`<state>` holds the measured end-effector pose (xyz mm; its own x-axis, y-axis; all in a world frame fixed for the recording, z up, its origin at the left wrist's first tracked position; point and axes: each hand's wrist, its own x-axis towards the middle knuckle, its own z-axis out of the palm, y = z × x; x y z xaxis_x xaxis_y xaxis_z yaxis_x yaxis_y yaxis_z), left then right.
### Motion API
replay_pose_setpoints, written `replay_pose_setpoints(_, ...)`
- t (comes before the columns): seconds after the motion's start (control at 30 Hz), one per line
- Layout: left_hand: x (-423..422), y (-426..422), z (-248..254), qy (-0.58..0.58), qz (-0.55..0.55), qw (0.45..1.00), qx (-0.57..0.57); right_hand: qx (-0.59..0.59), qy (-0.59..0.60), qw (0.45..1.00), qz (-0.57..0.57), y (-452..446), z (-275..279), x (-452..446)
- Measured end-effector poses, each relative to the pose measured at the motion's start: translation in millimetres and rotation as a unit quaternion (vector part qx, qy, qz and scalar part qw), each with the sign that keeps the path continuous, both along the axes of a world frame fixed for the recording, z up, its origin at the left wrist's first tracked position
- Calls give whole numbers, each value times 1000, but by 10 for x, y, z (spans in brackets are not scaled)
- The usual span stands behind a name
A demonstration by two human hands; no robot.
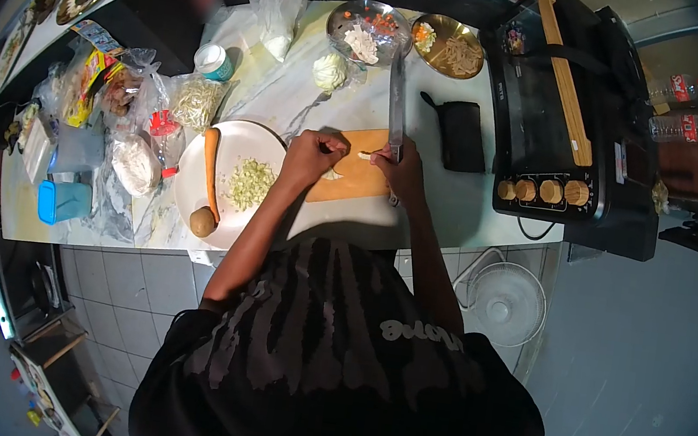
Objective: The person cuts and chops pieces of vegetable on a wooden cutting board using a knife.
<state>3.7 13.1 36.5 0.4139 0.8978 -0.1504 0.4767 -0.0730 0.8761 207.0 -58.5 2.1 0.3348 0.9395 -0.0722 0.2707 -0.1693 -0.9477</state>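
An orange-brown cutting board (352,181) lies at the counter's front edge, with small pale pieces on it. My left hand (313,157) rests at the board's left side, fingers curled together; what they hold, if anything, is hidden. Over the right side, my right hand (401,170) pinches a small pale piece (365,156). A knife (397,101) stretches away beside that hand, its blade toward the bowls. Left of the board, a white plate (247,136) bears chopped pale green bits (251,185), a carrot (211,166) and a round brown item (203,221).
Two metal bowls (334,39) (472,68) of cut food stand at the back. A cabbage piece (329,72) sits before them. A black pouch (464,136) lies near the black oven (546,112). Bags (197,101) and a blue-lidded container (67,203) crowd the left.
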Motion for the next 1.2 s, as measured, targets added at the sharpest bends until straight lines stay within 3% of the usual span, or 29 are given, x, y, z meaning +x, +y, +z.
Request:
replay_pose_setpoints(0.03, 21, 2, 14, 0, 1, 1000, 1, 1, 0, 1000, 1, 22, -130, 43)
replay_pose_setpoints(0.1, 65, 12, 30, 12, -20, 999, 29, 88, -141, 986, 27, 84, -216, 49)
replay_pose_setpoints(0.2, 41, 18, 19, 19, -21, 999, 34, 114, -150, 981, 33, 43, -41, 23)
replay_pose_setpoints(0.33, -121, 59, -74, -14, -7, 1000, 14, 108, -139, 982, 72, 81, -220, 94)
replay_pose_setpoints(0.43, -201, 81, -161, -94, -7, 994, -54, 100, -173, 979, 26, 26, -234, 67)
replay_pose_setpoints(0.53, -158, 56, -218, -88, -24, 995, -48, 16, -161, 987, -3, -6, -14, 52)
replay_pose_setpoints(0.6, -65, 26, -259, -129, -19, 989, -66, 41, -286, 957, -23, -59, 143, 14)
replay_pose_setpoints(0.63, -19, 8, -283, -170, -15, 982, -83, 40, -286, 957, -26, -94, 198, 6)
replay_pose_setpoints(0.73, 58, -11, -297, -146, -25, 982, -118, 54, -208, 976, -21, -234, 247, 2)
replay_pose_setpoints(0.8, 74, -26, -281, -124, -27, 987, -104, -52, -94, 994, -8, -380, 238, -20)
replay_pose_setpoints(0.87, 87, -52, -257, -100, -30, 990, -91, -98, -90, 991, 4, -535, 244, -32)
replay_pose_setpoints(0.93, 101, -76, -209, -67, -18, 998, -4, -143, -84, 986, 13, -654, 365, -98)
replay_pose_setpoints(1.0, 101, -91, -128, -57, -20, 998, -1, -205, -7, 979, 13, -735, 522, -165)
replay_pose_setpoints(1.13, 117, -131, -71, -21, -13, 999, 25, -224, -3, 975, 11, -932, 450, -216)
replay_pose_setpoints(1.2, 118, -137, -68, 4, -16, 1000, 20, -165, -76, 983, 28, -1011, 314, -207)
